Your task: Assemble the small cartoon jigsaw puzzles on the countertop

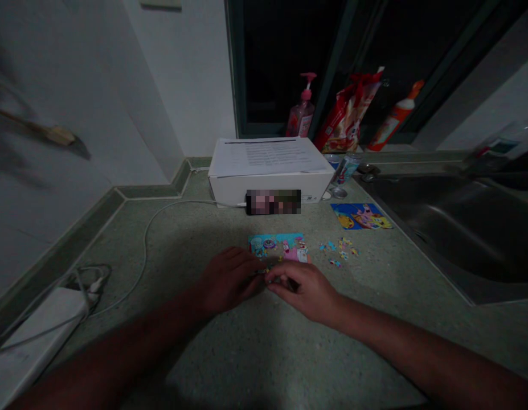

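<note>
A partly assembled jigsaw puzzle point(276, 242) with a bright cartoon picture lies on the counter in front of me. My left hand point(232, 278) rests at its lower left, fingers stretched out and covering part of it. At the puzzle's lower edge, the thumb and fingers of my right hand point(307, 287) are pinched together on what looks like a small puzzle piece, mostly hidden by the fingertips. Several loose puzzle pieces point(344, 250) are scattered to the right. Beyond them is a blue cartoon picture card point(361, 216).
A phone point(273, 203) leans against a white box point(267, 159) topped with a printed sheet. Its cable point(146, 239) runs left to a white power strip point(45, 324). At right is a metal sink point(455, 228). Behind stand a pump bottle point(301, 117), red bag point(349, 111) and orange bottle point(392, 122).
</note>
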`<state>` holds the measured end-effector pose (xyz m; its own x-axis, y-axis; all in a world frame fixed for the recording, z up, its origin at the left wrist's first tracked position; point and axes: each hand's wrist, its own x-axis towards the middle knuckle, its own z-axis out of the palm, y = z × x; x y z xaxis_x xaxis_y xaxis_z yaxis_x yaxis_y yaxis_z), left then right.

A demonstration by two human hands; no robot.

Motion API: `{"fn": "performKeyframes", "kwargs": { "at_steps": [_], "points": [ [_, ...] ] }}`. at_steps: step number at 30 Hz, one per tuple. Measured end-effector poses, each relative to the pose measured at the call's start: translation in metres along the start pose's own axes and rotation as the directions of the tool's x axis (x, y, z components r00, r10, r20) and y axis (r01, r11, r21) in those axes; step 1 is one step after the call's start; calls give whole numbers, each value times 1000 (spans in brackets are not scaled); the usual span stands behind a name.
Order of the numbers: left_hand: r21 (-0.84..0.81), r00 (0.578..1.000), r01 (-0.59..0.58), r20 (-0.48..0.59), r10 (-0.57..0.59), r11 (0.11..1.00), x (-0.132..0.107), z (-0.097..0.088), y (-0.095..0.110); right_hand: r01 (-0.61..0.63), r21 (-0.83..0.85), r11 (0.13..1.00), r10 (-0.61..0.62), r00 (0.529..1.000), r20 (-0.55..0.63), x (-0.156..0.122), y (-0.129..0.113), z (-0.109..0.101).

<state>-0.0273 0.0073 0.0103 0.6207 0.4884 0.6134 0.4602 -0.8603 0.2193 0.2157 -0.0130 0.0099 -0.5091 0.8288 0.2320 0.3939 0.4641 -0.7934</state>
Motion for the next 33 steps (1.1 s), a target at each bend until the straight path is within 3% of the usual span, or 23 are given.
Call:
{"fn": "performKeyframes", "kwargs": {
  "at_steps": [8,20,33],
  "points": [
    [23,1000,-7,-1,7,1000,0,-1,0,-19,-55,998,19,1000,7,1,-2,-3],
    [19,999,37,17,-37,999,-3,0,-1,61,-158,986,-63,998,-6,3,-4,-10],
    [-2,999,46,-10,-46,999,-3,-1,-1,60,-169,984,-60,998,2,2,-3,-11]
  ]
}}
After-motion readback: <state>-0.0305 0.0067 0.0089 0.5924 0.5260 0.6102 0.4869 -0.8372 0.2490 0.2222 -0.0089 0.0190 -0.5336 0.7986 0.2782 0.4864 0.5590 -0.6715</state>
